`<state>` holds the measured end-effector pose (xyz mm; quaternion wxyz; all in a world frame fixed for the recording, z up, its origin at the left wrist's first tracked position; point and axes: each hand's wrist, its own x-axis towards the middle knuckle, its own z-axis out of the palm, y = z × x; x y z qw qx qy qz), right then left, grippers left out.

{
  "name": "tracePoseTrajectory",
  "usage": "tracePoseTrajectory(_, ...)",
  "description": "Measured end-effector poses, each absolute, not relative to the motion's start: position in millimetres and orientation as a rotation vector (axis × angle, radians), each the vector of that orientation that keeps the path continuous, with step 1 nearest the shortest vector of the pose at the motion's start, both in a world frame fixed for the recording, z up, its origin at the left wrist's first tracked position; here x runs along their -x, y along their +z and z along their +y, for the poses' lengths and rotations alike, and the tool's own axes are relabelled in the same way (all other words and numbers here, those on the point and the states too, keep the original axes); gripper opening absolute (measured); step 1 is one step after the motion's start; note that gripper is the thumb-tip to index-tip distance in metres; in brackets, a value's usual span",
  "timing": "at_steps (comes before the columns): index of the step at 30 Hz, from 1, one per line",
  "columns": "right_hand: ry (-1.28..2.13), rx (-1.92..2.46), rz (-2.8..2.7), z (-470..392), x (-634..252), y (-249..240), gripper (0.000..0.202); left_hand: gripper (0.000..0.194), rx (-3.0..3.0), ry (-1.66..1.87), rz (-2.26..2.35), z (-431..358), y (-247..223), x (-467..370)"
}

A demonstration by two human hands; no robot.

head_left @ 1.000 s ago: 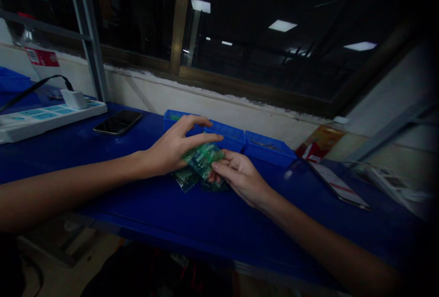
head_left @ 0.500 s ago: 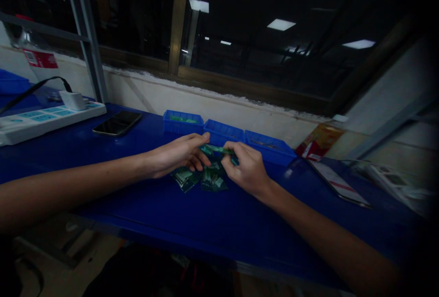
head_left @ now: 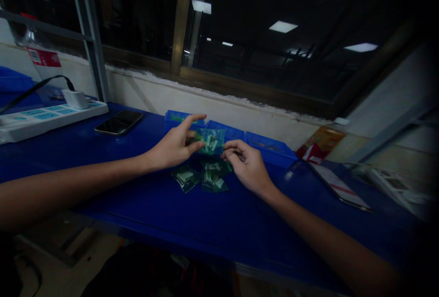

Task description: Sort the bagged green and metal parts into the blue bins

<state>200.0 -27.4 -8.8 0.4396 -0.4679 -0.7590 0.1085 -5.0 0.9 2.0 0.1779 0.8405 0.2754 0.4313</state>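
Note:
Between my hands hangs a small clear greenish plastic bag (head_left: 213, 141) with pale and metallic-looking small pieces inside; I cannot make out what they are. My right hand (head_left: 245, 162) pinches its right edge between thumb and fingers. At the left edge, the thumb and bent fingers of my left hand (head_left: 178, 143) grip it, while the index finger stretches out above. Just below, several similar bags (head_left: 214, 180) lie in a loose heap on the blue table (head_left: 192, 224). Part of that heap is behind the held bag and my right hand.
Behind my hands stand three blue bins, the left one (head_left: 169, 123), the middle one (head_left: 235, 133) and the right one (head_left: 274, 155). A phone (head_left: 119, 122) and a white power strip (head_left: 51, 121) lie left. Another phone (head_left: 338, 185) lies right, near a orange-brown package (head_left: 324, 141).
The bag has turned from nearly edge-on to facing me, and sits slightly higher. My left hand has come up, its index finger now extended. The right hand keeps its pinch.

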Motion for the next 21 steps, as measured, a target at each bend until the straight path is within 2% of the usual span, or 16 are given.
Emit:
tracePoseTrajectory(3,0.402,1.170,-1.884,-34,-191,-10,0.013,0.028,-2.398,1.186,0.847,-1,2,5)
tracePoseTrajectory(6,0.206,1.207,-1.951,-39,-188,-7,0.014,0.017,-2.460,1.182,0.825,-4,4,5)
tracePoseTrajectory(9,0.099,1.214,-1.971,-40,-188,-3,0.017,0.018,-2.549,1.161,0.836,-6,4,5)
tracePoseTrajectory(16,0.120,1.250,-1.932,-41,-188,-2,0.020,0.025,-2.766,1.071,0.842,-7,2,7)
tracePoseTrajectory(21,-0.048,1.239,-2.037,-39,-191,-4,0.019,0.023,-2.788,0.984,0.748,-6,2,7)
